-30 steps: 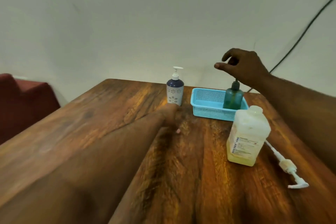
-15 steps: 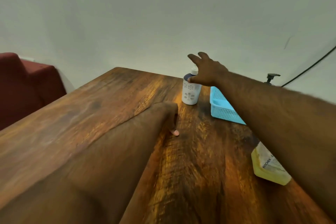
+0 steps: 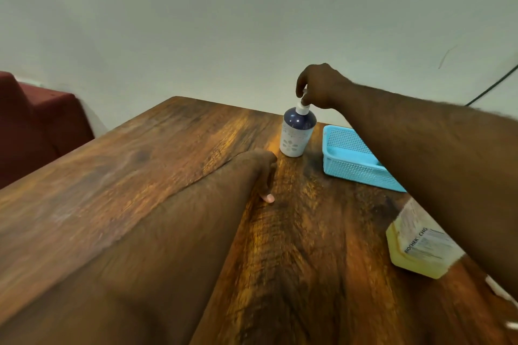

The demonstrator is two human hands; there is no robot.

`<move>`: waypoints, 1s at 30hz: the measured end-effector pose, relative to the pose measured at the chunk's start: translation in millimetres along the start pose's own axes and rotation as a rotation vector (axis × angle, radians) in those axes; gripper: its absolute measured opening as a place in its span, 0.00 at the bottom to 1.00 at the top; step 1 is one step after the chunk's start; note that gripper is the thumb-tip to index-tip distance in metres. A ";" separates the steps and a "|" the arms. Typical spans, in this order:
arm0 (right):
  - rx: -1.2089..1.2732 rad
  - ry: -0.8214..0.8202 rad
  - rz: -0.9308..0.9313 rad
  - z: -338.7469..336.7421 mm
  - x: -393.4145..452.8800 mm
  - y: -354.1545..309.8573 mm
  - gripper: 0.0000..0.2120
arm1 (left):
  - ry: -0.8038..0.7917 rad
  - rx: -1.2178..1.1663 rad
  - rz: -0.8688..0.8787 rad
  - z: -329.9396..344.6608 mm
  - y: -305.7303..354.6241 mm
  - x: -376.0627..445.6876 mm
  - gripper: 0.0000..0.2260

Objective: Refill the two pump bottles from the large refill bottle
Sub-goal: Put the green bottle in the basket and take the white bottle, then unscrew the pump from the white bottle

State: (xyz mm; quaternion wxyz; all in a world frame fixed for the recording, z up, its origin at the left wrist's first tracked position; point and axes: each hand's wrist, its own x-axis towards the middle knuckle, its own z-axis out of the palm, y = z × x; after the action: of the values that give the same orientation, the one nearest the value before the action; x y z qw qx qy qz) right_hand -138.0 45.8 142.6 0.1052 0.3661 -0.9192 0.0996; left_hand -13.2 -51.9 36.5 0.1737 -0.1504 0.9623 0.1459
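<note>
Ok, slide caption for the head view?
Right hand grips the blue-and-white pump bottle's pump; left hand rests on table.

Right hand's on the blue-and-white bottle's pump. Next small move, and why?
Probably twist the pump loose: the right hand pinches it atop the upright pump bottle, which looks closed. The left hand rests on the table, free to steady it.

The right hand reaches far across from the right, forearm stretched out, its fingers curled downward and pinching at the tips. The left hand lies low on the table, forearm extended forward, fingers pointing down, one fingertip showing.
</note>
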 end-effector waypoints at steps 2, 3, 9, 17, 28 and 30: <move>0.017 -0.012 -0.027 -13.5 -15.5 -3.4 0.10 | 0.053 -0.065 0.005 4.5 0.5 -8.7 0.45; 0.028 -0.014 -0.032 -22.5 -24.4 -4.9 0.11 | 0.086 -0.125 0.008 7.2 1.1 -14.0 0.44; 0.150 -0.002 -0.036 -80.1 -94.7 -15.2 0.10 | 0.333 -0.488 0.121 52.3 -14.5 -63.6 0.45; 0.291 0.128 -0.087 -65.9 -225.8 -25.2 0.12 | 0.433 -1.111 0.454 97.1 44.1 -141.6 0.48; 1.040 0.328 0.125 11.5 -278.5 -11.3 0.19 | 0.649 -0.955 0.627 126.2 62.0 -134.2 0.38; 1.074 0.324 0.181 18.6 -274.2 -8.0 0.18 | 0.608 -0.991 0.621 128.5 61.1 -128.9 0.40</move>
State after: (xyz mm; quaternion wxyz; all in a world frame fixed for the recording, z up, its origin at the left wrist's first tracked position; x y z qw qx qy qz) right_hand 59.9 214.1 52.6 0.0351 0.2682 -0.7393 0.6166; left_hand 118.7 77.4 -16.0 -0.2457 0.0374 0.7860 0.5660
